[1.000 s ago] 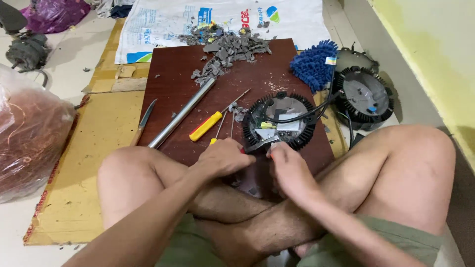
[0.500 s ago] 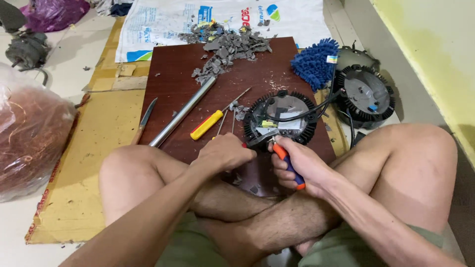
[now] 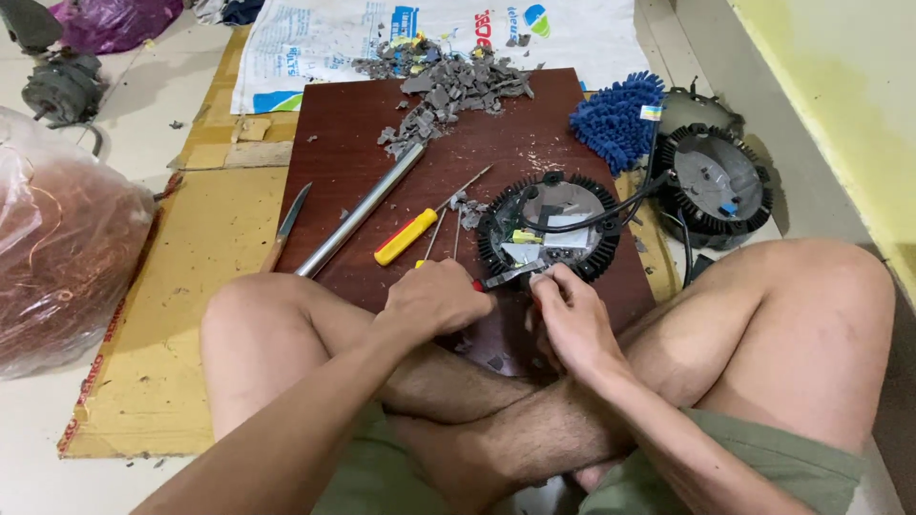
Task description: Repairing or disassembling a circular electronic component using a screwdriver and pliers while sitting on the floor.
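A dark red-brown board [image 3: 496, 124] lies on flattened cardboard [image 3: 181, 277] on a pale tiled floor, with a person seated cross-legged at its near edge. The left hand [image 3: 434, 300] is closed in a fist around a tool with a red handle end, whose flat metal blade [image 3: 510, 277] points right, toward the near rim of a round black finned housing [image 3: 549, 229] resting on the board. The right hand [image 3: 571, 315] sits just beside the blade tip, fingertips pinched at the housing's near edge; what they grip is too small to tell. A black cable [image 3: 620, 205] runs from the housing to a second finned housing [image 3: 716, 186] off the board to the right, near a blue mop head [image 3: 615, 119]. Left of the work lie a yellow-handled screwdriver [image 3: 405, 236], a metal tube [image 3: 361, 210] and a knife [image 3: 286, 224]. Grey broken fragments [image 3: 444, 86] are heaped at the board's far end, beside a printed white sack [image 3: 315, 38]. A clear bag of copper wire [image 3: 62, 257] sits at far left.
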